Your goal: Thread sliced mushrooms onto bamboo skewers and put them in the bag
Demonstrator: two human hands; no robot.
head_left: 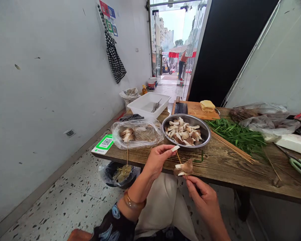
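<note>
Right hand (203,194): grip is pinching the lower end of a skewer (179,157), in front of the bench (223,167) edge. Threaded mushrooms (187,166) are sitting on it just above those fingers. Left hand (157,161): grip is holding a pale mushroom piece (175,148) at the upper tip. Beyond, a metal bowl (206,131) is carrying loose mushrooms (187,134); behind it, a cutting board (196,110) is lying flat.

Skewer (179,157) tilted — brown/white mushroom pcs (187,166) threaded on, white pc (175,148) @ top end.
</note>
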